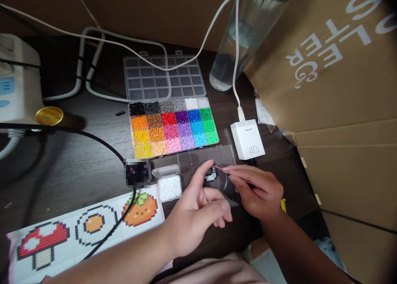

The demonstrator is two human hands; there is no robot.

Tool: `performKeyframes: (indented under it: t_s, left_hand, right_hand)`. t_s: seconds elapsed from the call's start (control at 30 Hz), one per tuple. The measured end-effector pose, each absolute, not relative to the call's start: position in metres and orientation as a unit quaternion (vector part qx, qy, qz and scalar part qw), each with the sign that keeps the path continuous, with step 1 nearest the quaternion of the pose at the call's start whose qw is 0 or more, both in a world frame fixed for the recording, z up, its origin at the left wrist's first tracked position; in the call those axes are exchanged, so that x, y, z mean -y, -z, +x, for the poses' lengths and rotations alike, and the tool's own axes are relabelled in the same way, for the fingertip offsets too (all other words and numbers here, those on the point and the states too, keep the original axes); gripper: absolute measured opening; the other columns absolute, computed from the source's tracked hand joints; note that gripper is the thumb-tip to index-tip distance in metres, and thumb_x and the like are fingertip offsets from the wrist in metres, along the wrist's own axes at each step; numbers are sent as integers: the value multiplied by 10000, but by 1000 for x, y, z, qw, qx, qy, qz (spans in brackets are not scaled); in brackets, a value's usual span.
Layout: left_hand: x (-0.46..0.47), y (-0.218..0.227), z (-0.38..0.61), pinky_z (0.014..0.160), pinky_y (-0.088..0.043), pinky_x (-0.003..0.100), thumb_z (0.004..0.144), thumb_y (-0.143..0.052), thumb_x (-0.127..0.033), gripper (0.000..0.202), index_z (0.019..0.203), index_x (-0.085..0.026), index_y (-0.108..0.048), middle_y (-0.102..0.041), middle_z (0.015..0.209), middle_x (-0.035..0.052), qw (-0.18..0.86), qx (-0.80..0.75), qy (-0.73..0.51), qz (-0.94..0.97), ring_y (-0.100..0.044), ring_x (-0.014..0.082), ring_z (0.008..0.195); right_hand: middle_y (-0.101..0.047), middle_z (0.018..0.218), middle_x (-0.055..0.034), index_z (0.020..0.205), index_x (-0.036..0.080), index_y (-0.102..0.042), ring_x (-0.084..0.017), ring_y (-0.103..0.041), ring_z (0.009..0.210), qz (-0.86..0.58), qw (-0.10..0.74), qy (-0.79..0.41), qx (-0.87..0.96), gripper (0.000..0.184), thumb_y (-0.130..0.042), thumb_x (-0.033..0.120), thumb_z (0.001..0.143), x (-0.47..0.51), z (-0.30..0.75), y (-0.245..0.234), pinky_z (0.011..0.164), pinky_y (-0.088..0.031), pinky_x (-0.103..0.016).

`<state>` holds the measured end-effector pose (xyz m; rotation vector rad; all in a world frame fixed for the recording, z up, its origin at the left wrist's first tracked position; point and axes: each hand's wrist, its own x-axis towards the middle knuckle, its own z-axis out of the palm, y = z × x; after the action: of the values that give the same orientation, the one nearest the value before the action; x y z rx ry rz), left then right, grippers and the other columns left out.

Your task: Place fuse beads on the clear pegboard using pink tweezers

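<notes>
My right hand point(259, 189) pinches a pair of thin pink tweezers point(223, 170), whose tips reach left over the clear pegboard point(192, 162). On the board lies a small patch of white and black beads point(211, 175), beside the tweezer tips. My left hand point(201, 209) hovers at the board's near left part with its index finger stretched toward the patch; thumb and index are apart, the other fingers loosely curled, nothing in them. Left of the board stands a small open box of white beads point(169, 187). Whether the tweezers grip a bead is too small to tell.
Behind the board sits a sorted bead case point(169, 131) with its lid point(161, 79) folded back. A pattern sheet point(68, 234) lies front left, crossed by a black cable. A white charger point(248, 139), a water bottle point(245, 40) and a cardboard wall point(341, 110) stand right.
</notes>
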<state>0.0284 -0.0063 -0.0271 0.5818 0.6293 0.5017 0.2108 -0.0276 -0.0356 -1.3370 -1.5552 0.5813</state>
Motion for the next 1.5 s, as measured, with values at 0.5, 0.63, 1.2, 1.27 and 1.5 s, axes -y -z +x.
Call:
performKeyframes:
  t_s: [0.5, 0.63, 1.2, 1.27, 1.5]
  left_hand:
    - [5, 28, 28, 576, -457, 206, 880, -662, -291, 897, 1567, -261, -86, -676, 704, 7, 890, -290, -236, 262, -568, 96, 589]
    - [3, 29, 28, 580, -459, 212, 881, -661, -292, 888, 1569, -251, -101, -682, 707, 12, 892, -289, -233, 257, -575, 98, 588]
    - [1, 26, 28, 580, -449, 218, 873, -669, -297, 933, 1573, -244, -54, -678, 708, 13, 895, -282, -235, 255, -576, 106, 593]
    - [1, 26, 28, 580, -450, 218, 868, -669, -291, 921, 1566, -238, -70, -674, 707, 10, 895, -279, -235, 257, -574, 107, 597]
    - [1, 27, 28, 568, -433, 209, 861, -666, -291, 562, 1314, -196, -347, -644, 679, -12, 886, -288, -236, 276, -539, 98, 584]
  right_hand:
    - [-783, 945, -51, 993, 232, -760, -192, -753, 850, -556, 481, -233, 636, 312, -632, 14, 811, 26, 210, 35, 756, -637, -315]
    - [-782, 949, -52, 999, 232, -763, -193, -753, 856, -556, 482, -234, 635, 334, -639, -3, 798, 26, 209, 34, 757, -634, -311]
    - [-781, 985, -46, 1032, 263, -759, -185, -755, 774, -557, 512, -240, 608, 347, -654, 22, 805, 30, 212, 34, 704, -655, -303]
    - [-780, 993, -44, 1028, 268, -760, -182, -755, 750, -560, 521, -240, 597, 338, -661, 33, 806, 31, 213, 34, 678, -656, -295]
    - [-776, 1007, -59, 1024, 263, -767, -180, -745, 713, -573, 554, -234, 557, 316, -672, 55, 806, 33, 213, 37, 500, -595, -243]
